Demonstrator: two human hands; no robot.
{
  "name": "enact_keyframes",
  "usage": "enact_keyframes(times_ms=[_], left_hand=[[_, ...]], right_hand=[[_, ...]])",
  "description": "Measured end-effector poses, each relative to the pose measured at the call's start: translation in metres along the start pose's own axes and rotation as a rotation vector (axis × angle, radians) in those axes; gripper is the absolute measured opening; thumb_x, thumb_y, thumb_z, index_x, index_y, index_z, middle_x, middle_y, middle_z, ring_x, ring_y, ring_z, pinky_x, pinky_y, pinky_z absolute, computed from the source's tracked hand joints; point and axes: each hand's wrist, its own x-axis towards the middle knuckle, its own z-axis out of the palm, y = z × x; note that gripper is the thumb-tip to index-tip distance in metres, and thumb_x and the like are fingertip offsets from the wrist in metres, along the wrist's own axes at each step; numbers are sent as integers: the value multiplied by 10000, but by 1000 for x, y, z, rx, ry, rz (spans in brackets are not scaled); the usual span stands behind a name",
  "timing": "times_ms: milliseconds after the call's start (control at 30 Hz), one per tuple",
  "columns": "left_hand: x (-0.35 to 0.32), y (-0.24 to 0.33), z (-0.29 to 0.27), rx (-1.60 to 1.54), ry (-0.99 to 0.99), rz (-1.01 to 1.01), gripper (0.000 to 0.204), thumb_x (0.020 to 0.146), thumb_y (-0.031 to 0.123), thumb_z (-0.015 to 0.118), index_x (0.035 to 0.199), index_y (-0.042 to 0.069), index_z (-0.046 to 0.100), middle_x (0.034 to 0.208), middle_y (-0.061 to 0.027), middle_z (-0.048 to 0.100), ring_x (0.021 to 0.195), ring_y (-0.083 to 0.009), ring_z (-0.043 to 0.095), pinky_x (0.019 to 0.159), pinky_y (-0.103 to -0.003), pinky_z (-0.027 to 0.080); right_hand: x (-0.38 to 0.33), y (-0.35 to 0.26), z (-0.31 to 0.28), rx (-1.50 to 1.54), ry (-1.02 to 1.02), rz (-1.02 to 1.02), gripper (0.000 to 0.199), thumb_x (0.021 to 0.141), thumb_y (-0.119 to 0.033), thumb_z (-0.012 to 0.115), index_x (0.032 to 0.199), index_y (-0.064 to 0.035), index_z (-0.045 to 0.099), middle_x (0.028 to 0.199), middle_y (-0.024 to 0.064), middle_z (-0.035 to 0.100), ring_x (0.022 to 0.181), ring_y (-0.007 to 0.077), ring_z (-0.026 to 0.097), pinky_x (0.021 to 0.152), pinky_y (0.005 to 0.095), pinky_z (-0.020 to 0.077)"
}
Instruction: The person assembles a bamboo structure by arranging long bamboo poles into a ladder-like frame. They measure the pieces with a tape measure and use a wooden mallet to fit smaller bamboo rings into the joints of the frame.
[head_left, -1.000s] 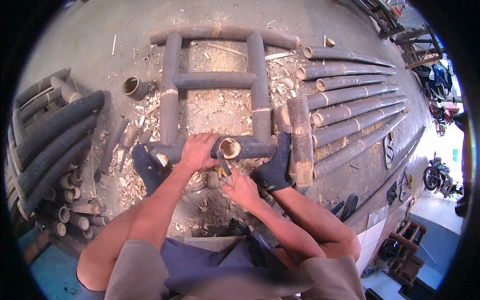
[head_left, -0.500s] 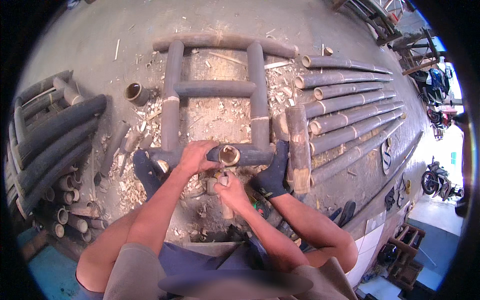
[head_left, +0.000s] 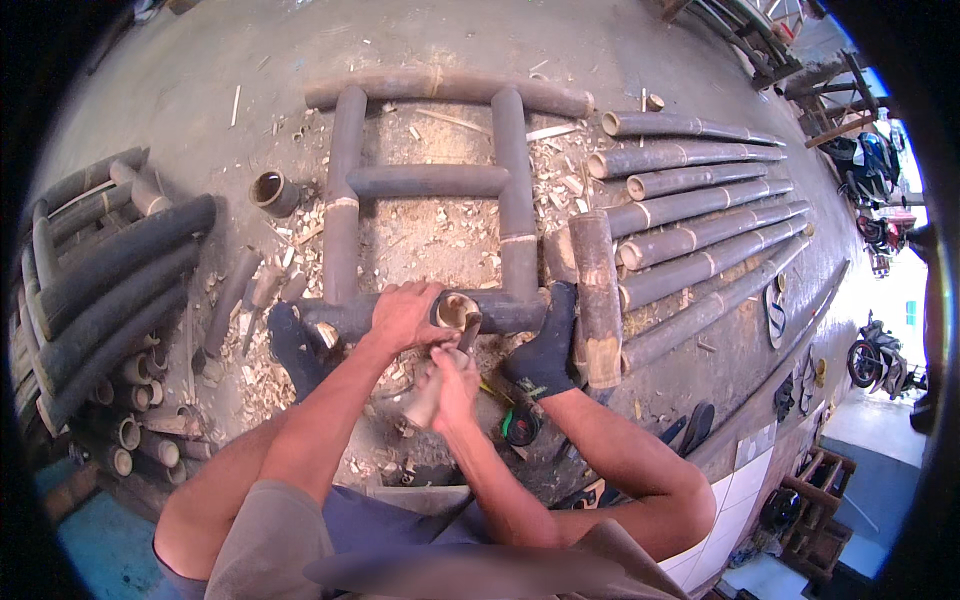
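A dark bamboo frame [head_left: 430,180] lies on the ground, its near pole [head_left: 510,312] between my feet. A round opening [head_left: 455,308] with a pale cut rim faces up on that pole. My left hand [head_left: 408,315] grips the pole just left of the opening, thumb by the rim. Held in my closed right hand [head_left: 452,383] is a wooden-handled blade [head_left: 470,330], its metal end at the opening's near right rim. The thick pale handle [head_left: 421,406] sticks out below the fist; the blade's exact kind is unclear.
Several bamboo poles [head_left: 700,157] lie in a row at right, beside a short peeled piece [head_left: 596,300]. A tape measure [head_left: 520,426] rests by my right foot. Stacked bamboo frames [head_left: 120,260] and cut tubes [head_left: 125,430] fill the left. Wood chips [head_left: 265,385] litter the ground.
My right hand has turned and risen slightly, bringing the blade up to the opening, with the handle now slanting left. My left hand has shifted slightly right. The tape measure is more exposed.
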Motion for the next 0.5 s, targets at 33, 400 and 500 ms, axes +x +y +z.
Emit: enact_keyframes(times_ms=[33,400,500], left_hand=[[-2,5,1,76,-26,63,725,686,612,828,1182,110,666,1121,-135,731,1086,-336,689,949,-456,500],[7,44,15,92,167,-224,863,526,748,857,970,24,705,999,-164,724,1001,-335,696,939,-439,470],[11,49,21,68,148,-306,819,560,717,861,991,35,722,1002,-152,734,1041,-307,693,957,-418,446]], right_hand=[[-2,7,-17,-143,13,-98,203,937,-129,689,1109,-102,583,779,11,578,629,139,581,525,326,505],[46,-105,-87,-1292,-329,-211,406,849,-291,722,1105,16,651,891,282,707,797,395,733,751,472,561],[63,-153,-62,-1522,-567,-249,379,864,-278,715,1107,4,650,794,189,695,615,266,686,632,415,568]])
